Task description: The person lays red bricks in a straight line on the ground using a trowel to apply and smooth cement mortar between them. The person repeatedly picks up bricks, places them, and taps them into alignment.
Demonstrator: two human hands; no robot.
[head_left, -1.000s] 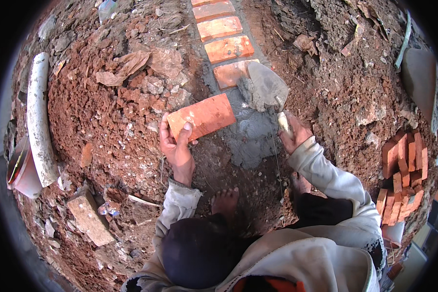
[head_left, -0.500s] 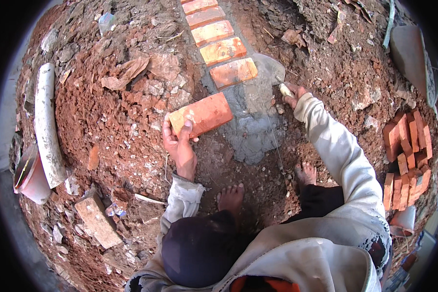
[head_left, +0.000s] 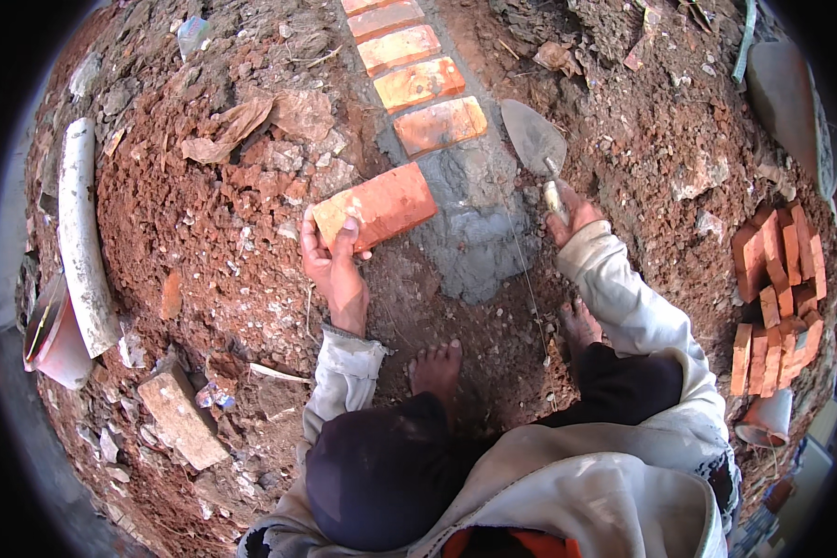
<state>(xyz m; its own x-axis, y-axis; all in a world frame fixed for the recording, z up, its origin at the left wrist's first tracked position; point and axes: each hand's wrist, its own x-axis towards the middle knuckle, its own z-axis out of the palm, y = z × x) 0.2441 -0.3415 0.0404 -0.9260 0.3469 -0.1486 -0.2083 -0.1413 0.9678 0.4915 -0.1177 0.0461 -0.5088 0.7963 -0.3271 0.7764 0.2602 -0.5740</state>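
My left hand [head_left: 333, 268] grips a red brick [head_left: 386, 205], thumb on its top face, above the ground just left of a wet grey mortar patch [head_left: 474, 246]. My right hand [head_left: 575, 223] is closed on the handle of a trowel [head_left: 535, 135], whose grey blade points forward, to the right of the mortar. Beyond the patch, a row of laid bricks [head_left: 438, 124] runs away from me with mortar in the gaps. A thin string [head_left: 530, 288] runs along the right of the patch toward my bare feet.
A white pipe [head_left: 79, 232] and pink bucket [head_left: 56, 344] lie at left, with a rough block [head_left: 179, 414] nearer. At right are a brick pile [head_left: 777, 270], a grey sheet-like object [head_left: 781, 112] and a small container [head_left: 763, 418]. Rubble and lumpy soil surround the brick row.
The mortar-covered trowel blade has moved off the end of the brick row to its right and now looks mostly bare. My left hand holds the brick much as before, slightly farther forward.
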